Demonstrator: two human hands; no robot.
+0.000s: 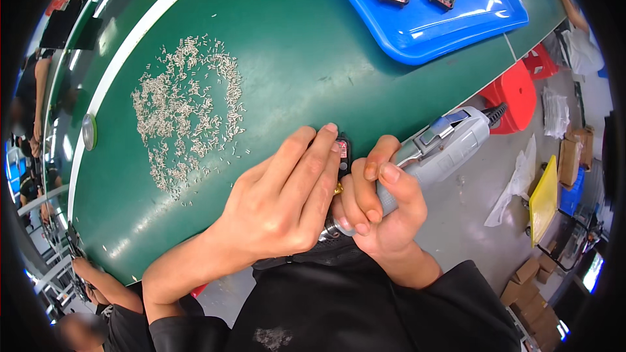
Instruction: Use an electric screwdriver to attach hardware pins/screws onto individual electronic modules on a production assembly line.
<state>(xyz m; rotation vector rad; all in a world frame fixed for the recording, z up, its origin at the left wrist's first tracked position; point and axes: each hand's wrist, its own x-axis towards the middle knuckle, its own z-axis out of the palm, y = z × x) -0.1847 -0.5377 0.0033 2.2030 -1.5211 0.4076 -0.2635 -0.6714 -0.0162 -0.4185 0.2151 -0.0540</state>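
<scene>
- Left hand (280, 202): fingers together against the small black device (344, 150), right by the table edge; thumb hidden, can't tell its grip!
- Right hand (385, 215): fingers curled, clamped round the grey screwdriver (451, 150)!
- Screws (156, 112) scatter leftward across the green table (293, 45)!

A green bench (293, 72) with a glossy top carries a shallow blue tray (437, 32). Left of the tray and nearer the person, many small silvery screws (153, 107) lie loosely scattered directly on the bench. Farther left of the tray, a small round dish (90, 132) with a green side sits beside a curved white stripe (98, 94).
</scene>
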